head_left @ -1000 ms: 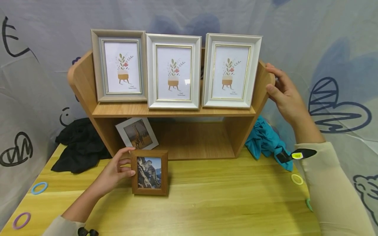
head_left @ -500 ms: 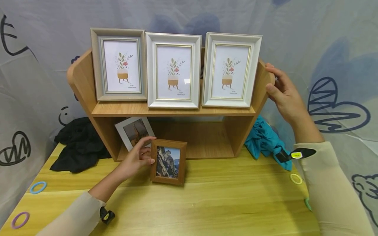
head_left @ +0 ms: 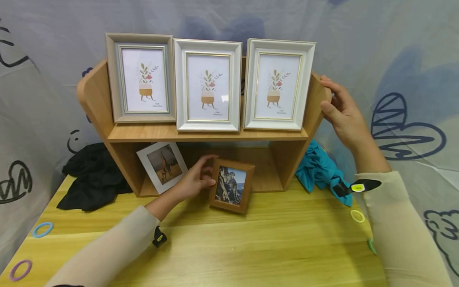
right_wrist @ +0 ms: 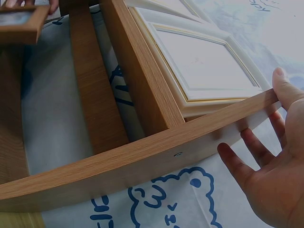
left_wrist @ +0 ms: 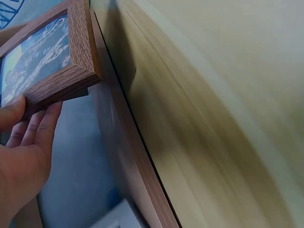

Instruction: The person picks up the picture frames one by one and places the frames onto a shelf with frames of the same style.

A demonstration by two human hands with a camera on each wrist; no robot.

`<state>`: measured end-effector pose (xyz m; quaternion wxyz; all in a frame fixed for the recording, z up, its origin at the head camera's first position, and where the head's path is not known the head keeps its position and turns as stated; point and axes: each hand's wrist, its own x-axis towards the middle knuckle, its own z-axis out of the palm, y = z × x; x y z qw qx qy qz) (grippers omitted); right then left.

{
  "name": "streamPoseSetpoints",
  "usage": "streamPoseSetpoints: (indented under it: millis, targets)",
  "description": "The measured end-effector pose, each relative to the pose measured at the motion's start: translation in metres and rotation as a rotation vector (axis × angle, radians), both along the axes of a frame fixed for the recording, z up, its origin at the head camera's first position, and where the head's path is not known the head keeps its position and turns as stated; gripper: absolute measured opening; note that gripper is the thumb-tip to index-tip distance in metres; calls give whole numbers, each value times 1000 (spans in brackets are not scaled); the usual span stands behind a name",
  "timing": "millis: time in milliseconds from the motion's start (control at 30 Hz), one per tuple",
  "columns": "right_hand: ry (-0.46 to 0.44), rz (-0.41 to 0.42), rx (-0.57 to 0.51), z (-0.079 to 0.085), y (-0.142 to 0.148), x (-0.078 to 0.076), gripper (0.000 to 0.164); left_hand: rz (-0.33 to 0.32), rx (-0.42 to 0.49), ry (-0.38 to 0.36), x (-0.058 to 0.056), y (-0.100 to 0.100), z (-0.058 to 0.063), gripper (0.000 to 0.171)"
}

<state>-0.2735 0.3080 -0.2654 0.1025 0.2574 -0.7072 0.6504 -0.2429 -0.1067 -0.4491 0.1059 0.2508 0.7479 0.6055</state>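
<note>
A brown wooden picture frame [head_left: 231, 186] with a leopard photo is pinched by its left edge between the thumb and fingers of my left hand [head_left: 194, 181]. It is slightly tilted, in front of the lower compartment of the wooden shelf [head_left: 211, 136]. My right hand [head_left: 347, 119] grips the shelf's right side panel near the top; in the right wrist view its thumb lies on the panel's edge, with the fingers on the outer side. A white picture frame [head_left: 145, 153] with a giraffe photo leans in the lower left corner, just left of my left hand.
On the upper shelf stand a beige frame [head_left: 111, 79], a white frame [head_left: 181, 85] and another white frame [head_left: 251, 85]. Black cloth [head_left: 95, 175] lies left of the shelf, teal cloth [head_left: 319, 171] right. Several coloured rings, one blue [head_left: 43, 230], lie along the table [head_left: 229, 247] sides.
My left hand has carried the brown picture frame rightward and up toward the shelf's lower compartment, uncovering the giraffe photo again. My right hand has stayed on the side panel.
</note>
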Motion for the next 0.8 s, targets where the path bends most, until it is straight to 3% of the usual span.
streamPoseSetpoints:
  millis: [633,800]
  targets:
    - [-10,-17,15,0,-3,0,46,49,11,24,-54,73,-6,75]
    - [-12,-18,2,0,-1,1,45,75,-10,-15,-66,89,-7,75]
